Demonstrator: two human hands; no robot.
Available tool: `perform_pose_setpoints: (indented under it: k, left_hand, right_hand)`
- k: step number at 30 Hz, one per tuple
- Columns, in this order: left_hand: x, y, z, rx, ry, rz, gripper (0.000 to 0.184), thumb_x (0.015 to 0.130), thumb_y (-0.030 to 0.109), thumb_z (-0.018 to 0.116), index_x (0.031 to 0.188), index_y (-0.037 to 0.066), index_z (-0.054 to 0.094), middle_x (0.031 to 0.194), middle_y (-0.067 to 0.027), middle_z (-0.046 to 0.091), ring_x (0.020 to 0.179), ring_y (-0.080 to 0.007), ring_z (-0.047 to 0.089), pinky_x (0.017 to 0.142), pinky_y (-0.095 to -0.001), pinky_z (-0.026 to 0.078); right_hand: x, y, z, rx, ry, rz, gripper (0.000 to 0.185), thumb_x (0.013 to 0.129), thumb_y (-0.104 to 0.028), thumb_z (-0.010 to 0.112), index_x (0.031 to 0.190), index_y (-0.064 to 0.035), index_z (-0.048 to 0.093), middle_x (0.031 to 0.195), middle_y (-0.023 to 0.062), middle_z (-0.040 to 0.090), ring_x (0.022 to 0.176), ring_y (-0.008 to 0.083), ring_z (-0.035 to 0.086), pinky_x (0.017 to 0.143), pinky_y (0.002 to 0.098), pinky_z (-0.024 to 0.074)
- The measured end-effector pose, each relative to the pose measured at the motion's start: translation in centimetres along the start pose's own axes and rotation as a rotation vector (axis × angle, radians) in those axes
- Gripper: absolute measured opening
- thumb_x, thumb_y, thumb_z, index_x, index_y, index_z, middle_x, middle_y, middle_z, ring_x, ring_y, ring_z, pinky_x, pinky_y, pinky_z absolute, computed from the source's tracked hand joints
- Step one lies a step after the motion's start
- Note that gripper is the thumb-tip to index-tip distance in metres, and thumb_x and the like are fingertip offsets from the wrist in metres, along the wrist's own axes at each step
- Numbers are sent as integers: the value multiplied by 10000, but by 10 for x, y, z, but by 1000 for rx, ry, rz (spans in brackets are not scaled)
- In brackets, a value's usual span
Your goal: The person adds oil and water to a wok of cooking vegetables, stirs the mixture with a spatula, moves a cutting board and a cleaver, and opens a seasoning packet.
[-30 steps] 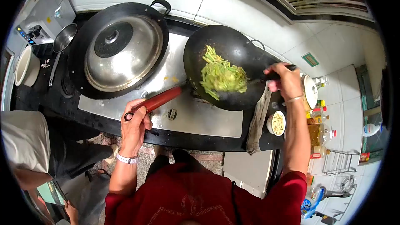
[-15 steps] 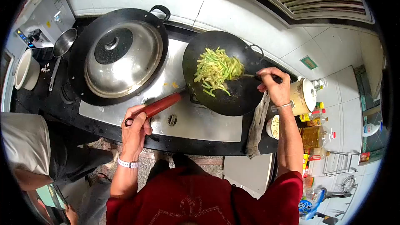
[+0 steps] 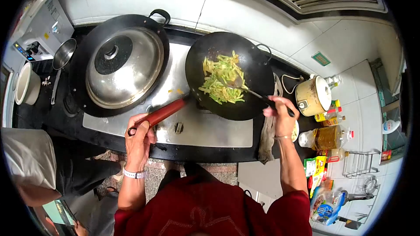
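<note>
Sitting at the left end of the dark counter, a pale basin is near a small saucepan whose handle points to the near side. Another person's light shirt shows at the near left. Right of the saucepan, a large black wok has a domed metal lid resting inside its rim. Next comes the left hand, by the near edge of the metal hob, its fingers clamped on the near end of a reddish handle. From that grip the handle slants far and right to the smaller wok, whose bowl lies well apart from the fingers. Green vegetable strips are heaped in its left and middle part, touching neither hand. A metal utensil has its head among the strips; its black handle runs right and near into the right hand, fingers wrapped round it, so the food lies left and far of this grip. A greyish cloth lies left of the right wrist, which partly hides a bowl. Farther right are a cream cooker and, nearer, a bottle of yellow oil
</note>
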State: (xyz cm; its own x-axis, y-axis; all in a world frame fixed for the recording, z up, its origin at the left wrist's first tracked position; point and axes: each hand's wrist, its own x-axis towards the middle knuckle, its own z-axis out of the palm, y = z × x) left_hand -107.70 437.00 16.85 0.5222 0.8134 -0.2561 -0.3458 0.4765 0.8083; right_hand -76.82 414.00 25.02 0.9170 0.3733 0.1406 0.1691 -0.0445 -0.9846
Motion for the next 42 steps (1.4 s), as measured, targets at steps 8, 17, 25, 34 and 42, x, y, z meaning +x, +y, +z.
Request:
perform_pose_setpoints:
  k: [8,17,25,34,42]
  left_hand:
    - [4,-4,-8,55,16,4,311,951,241,635,1191,69,539,684,-7,526,541,-100,468,506,-252,394]
    - [3,-2,-3,9,26,1,275,958,148,594,1197,29,528,686,-28,510,546,-116,474,496,-266,421]
    - [7,-3,-10,-13,-13,-7,261,951,140,605,1188,47,546,713,2,520,578,-77,480,505,-222,412]
    - [8,-3,-6,33,37,20,294,958,244,621,1190,81,545,676,-5,517,529,-89,449,489,-239,383]
    - [15,-5,-21,75,-52,16,316,953,266,636,1208,101,550,716,38,532,522,-48,447,491,-195,384]
  right_hand:
    - [-14,40,13,-69,-177,-162,106,942,5,561,930,39,661,1005,155,697,601,160,634,573,287,526]
    - [-26,40,-32,48,41,-32,166,951,-100,584,909,35,670,964,161,707,555,172,642,496,271,539]
    - [13,0,-18,147,153,26,169,918,-58,551,906,67,663,941,184,710,527,202,650,510,301,573]
    - [-1,39,-17,114,-19,63,184,954,-59,553,944,54,698,890,134,714,592,165,667,560,283,572]
    - [30,55,-38,334,128,238,249,853,-147,754,1013,-2,631,798,65,669,546,137,628,462,260,523]
